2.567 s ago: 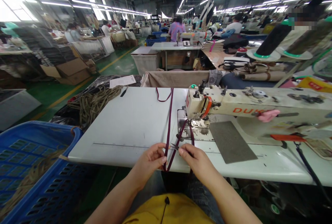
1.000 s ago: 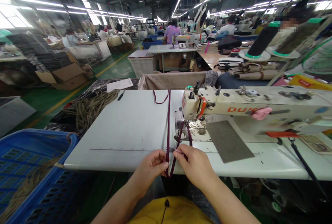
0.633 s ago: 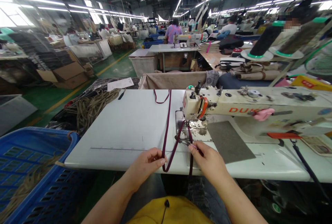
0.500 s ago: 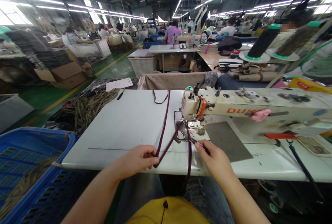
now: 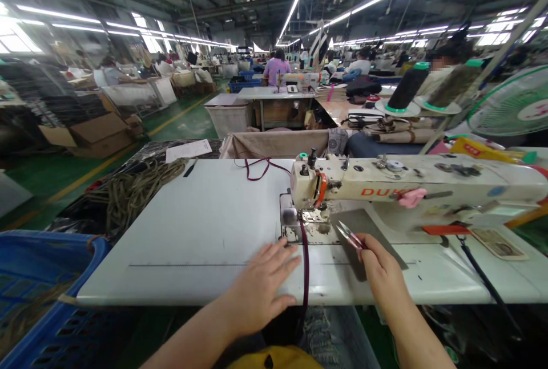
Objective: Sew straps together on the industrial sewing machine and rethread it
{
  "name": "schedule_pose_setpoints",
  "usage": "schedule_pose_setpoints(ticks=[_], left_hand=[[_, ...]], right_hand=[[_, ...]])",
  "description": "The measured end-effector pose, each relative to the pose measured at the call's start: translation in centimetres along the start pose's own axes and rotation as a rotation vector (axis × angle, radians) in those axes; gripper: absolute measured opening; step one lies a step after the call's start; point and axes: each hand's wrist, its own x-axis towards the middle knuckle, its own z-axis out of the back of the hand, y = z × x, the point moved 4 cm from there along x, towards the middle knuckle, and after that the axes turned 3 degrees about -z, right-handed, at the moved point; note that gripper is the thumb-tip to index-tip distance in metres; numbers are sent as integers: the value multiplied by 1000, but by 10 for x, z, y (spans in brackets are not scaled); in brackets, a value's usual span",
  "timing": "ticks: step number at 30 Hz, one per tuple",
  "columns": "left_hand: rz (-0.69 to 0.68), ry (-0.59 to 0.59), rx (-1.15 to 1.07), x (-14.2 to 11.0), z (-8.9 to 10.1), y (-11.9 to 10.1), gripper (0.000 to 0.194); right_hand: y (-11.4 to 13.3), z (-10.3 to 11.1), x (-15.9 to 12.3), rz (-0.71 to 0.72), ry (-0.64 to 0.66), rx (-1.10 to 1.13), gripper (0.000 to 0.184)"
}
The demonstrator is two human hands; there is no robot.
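Observation:
My left hand (image 5: 268, 280) is open over the front of the white sewing table (image 5: 192, 232), fingers stretched toward the needle plate and nothing in its grasp. Just right of its fingertips runs a narrow maroon strap (image 5: 305, 260), coming from under the presser foot of the sewing machine (image 5: 342, 183) and hanging over the table's front edge. More of the maroon strap loops behind the machine head. In my right hand (image 5: 377, 263) is a pair of thread snips (image 5: 350, 236), blades pointing up and left above the grey mat (image 5: 363, 226).
A blue basket (image 5: 92, 255) with tan cords stands at the left. Bundled cords (image 5: 145, 186) lie beside the table's left edge. Behind the table is a cloth-lined bin (image 5: 265, 145). Thread cones (image 5: 406, 89) and a fan (image 5: 514, 101) stand at the right. Other people sit farther back.
My left hand has let go of the strap loop and opened, moving right. My right hand has drawn away rightward with the snips. The strap behind the machine now lies slack.

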Motion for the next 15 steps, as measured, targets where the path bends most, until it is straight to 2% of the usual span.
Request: schedule_pose_setpoints(ticks=[2,5,8,11,13,15], left_hand=[[-46,136,64,-4,-20,3,87],[51,147,267,-15,-19,39,92],[221,66,493,-29,5,96,75],[393,-23,616,-47,36,151,74],[563,-95,651,-63,59,180,77],[735,-193,664,-79,79,197,83]], right_hand=[[-5,4,3,11,-31,52,34],[-10,7,6,-20,-37,254,41],[-10,10,9,-95,-6,400,52],[-3,18,17,-72,-56,400,54],[0,24,26,-30,-120,396,53],[-3,30,37,-12,-172,392,53]])
